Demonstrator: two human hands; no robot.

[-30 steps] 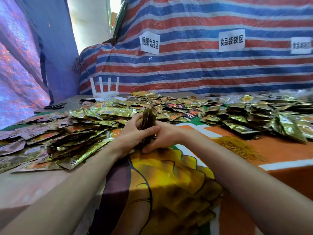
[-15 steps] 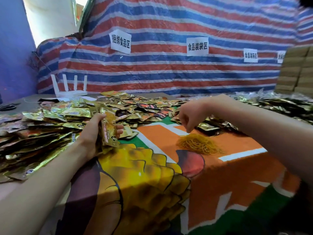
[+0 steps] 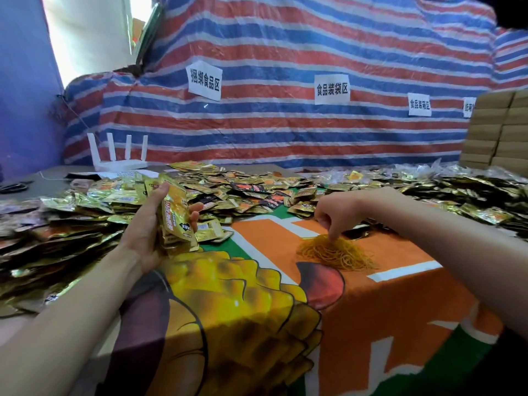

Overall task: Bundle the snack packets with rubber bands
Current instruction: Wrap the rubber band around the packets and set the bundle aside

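Observation:
My left hand [image 3: 148, 227] grips a stack of gold snack packets [image 3: 175, 215], held upright above the cloth, thumb on the near side and fingers curled round the far side. My right hand [image 3: 335, 214] reaches down with its fingertips pinching into the top of a heap of yellow rubber bands [image 3: 337, 252] lying on the orange part of the cloth. Loose gold packets [image 3: 71, 218] lie heaped to the left and across the back of the table.
More packets [image 3: 471, 195] are piled at the back right. A white router [image 3: 120, 155] stands at the back left, cardboard boxes [image 3: 500, 130] at the far right. A striped tarp [image 3: 285, 52] with paper labels hangs behind. The printed cloth [image 3: 257, 324] covers the near table.
My right hand left the packet stack, swung right and came down onto the rubber band heap. My left hand kept the stack, now held alone. The view turned right.

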